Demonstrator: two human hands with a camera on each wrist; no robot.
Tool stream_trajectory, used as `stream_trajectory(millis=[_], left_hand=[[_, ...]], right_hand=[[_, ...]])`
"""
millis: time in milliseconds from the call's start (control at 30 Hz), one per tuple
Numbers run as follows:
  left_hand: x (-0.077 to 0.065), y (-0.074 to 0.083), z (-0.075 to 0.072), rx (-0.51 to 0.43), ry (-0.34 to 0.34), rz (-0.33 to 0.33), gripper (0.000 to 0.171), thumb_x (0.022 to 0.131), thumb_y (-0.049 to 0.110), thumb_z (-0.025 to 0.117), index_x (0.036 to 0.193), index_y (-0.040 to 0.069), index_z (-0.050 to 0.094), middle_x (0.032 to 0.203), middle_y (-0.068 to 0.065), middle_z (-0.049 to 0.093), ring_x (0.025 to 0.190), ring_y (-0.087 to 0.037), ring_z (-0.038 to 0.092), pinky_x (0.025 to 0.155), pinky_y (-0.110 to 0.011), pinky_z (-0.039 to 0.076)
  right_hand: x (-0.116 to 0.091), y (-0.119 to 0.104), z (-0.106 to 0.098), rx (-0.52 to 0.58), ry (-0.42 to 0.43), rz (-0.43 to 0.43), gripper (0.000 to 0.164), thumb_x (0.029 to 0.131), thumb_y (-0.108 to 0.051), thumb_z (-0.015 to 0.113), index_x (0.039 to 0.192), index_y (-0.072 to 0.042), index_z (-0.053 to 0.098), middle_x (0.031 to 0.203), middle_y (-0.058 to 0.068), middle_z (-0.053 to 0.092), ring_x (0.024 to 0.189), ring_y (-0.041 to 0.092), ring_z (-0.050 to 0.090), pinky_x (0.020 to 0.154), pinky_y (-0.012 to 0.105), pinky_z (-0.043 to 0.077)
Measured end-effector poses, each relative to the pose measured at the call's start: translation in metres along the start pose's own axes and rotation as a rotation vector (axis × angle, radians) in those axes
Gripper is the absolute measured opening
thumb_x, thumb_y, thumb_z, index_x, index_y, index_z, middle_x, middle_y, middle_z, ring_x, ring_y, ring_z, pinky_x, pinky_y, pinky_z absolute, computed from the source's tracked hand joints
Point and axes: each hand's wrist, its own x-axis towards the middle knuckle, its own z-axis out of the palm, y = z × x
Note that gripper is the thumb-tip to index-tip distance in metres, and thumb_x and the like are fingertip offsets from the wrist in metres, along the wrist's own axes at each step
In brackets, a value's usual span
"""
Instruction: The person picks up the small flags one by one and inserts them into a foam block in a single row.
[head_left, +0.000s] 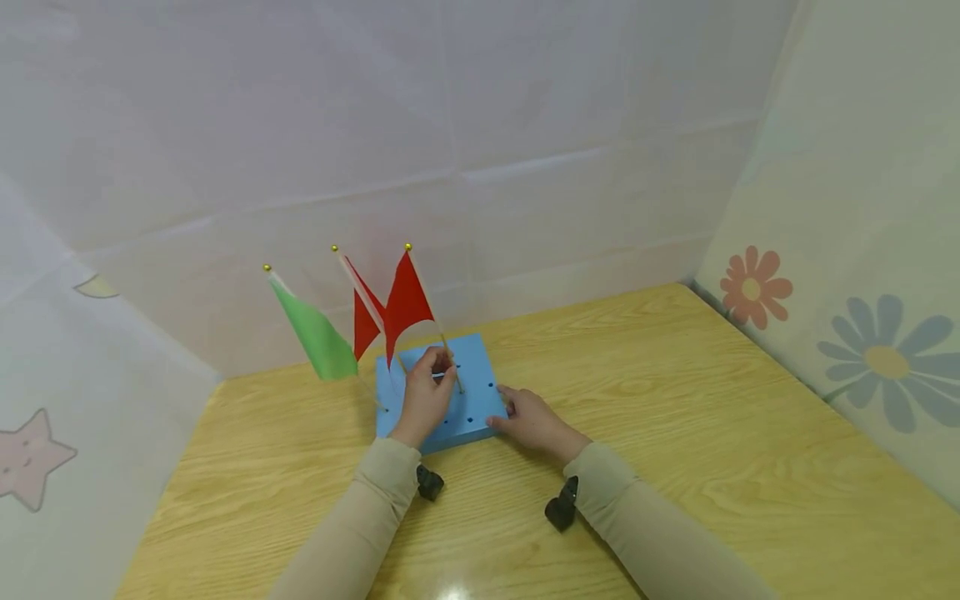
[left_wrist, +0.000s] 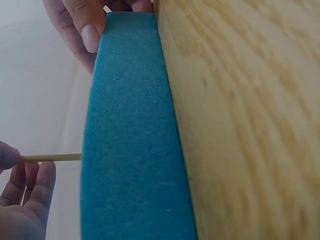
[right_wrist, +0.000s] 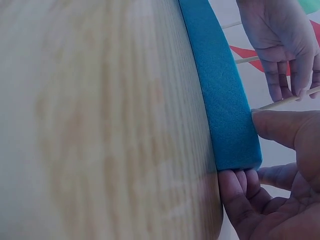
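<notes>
A blue foam block [head_left: 476,358] with several small holes in its top lies on the table. My left hand [head_left: 429,392] pinches the thin wooden stick of a red flag [head_left: 408,302] whose lower end stands in the block. In the left wrist view that stick [left_wrist: 65,157] runs from the fingertips into the block's face. My right hand [head_left: 538,421] holds the block's right edge, thumb on top and fingers against the side [right_wrist: 240,142]. Further left, a second red flag [head_left: 366,325] and a green flag [head_left: 313,333] lean out of the block.
The block rests on a wood-grain table [head_left: 675,400]. A pale cloth backdrop [head_left: 525,208] hangs behind the table, and printed flowers [head_left: 885,361] decorate the right-hand panel. Gold balls [head_left: 408,247] tip the flag sticks.
</notes>
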Motion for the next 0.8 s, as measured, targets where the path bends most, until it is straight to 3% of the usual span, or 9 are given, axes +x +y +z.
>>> stream_trajectory(millis=[200, 467, 700, 800], left_hand=[[0.000, -0.006, 0.001, 0.007, -0.015, -0.028, 0.016, 0.101, -0.002, 0.062, 0.117, -0.005, 0.061, 0.102, -0.016, 0.065, 0.101, -0.035, 0.067, 0.089, -0.050, 0.057], [0.003, -0.006, 0.002, 0.026, -0.025, -0.062, 0.019, 0.101, 0.000, 0.062, 0.120, -0.004, 0.060, 0.105, -0.015, 0.065, 0.102, -0.034, 0.067, 0.089, -0.049, 0.057], [-0.003, -0.008, -0.008, -0.001, -0.096, -0.219, 0.047, 0.099, 0.005, 0.067, 0.141, 0.000, 0.045, 0.122, -0.018, 0.058, 0.107, -0.033, 0.066, 0.084, -0.046, 0.059], [-0.010, -0.005, -0.015, 0.025, -0.145, -0.243, 0.054, 0.099, 0.008, 0.069, 0.145, 0.000, 0.042, 0.126, -0.020, 0.058, 0.108, -0.033, 0.066, 0.082, -0.044, 0.059]], right_hand=[[0.002, 0.000, 0.000, -0.013, -0.002, 0.031, 0.068, 0.100, -0.017, 0.070, 0.151, 0.014, 0.038, 0.059, -0.003, 0.039, 0.056, 0.010, 0.032, 0.072, 0.030, 0.039], [0.006, 0.002, 0.001, 0.005, 0.005, 0.033, 0.068, 0.100, -0.017, 0.070, 0.152, 0.013, 0.038, 0.060, -0.003, 0.038, 0.053, 0.010, 0.028, 0.061, 0.028, 0.031], [0.005, 0.004, 0.002, 0.035, -0.004, 0.024, 0.067, 0.100, -0.016, 0.070, 0.151, 0.013, 0.039, 0.064, -0.001, 0.041, 0.056, 0.012, 0.032, 0.060, 0.027, 0.031], [0.005, 0.005, -0.001, 0.036, 0.000, 0.035, 0.068, 0.099, -0.017, 0.070, 0.152, 0.012, 0.039, 0.070, 0.003, 0.047, 0.061, 0.014, 0.038, 0.065, 0.030, 0.037]])
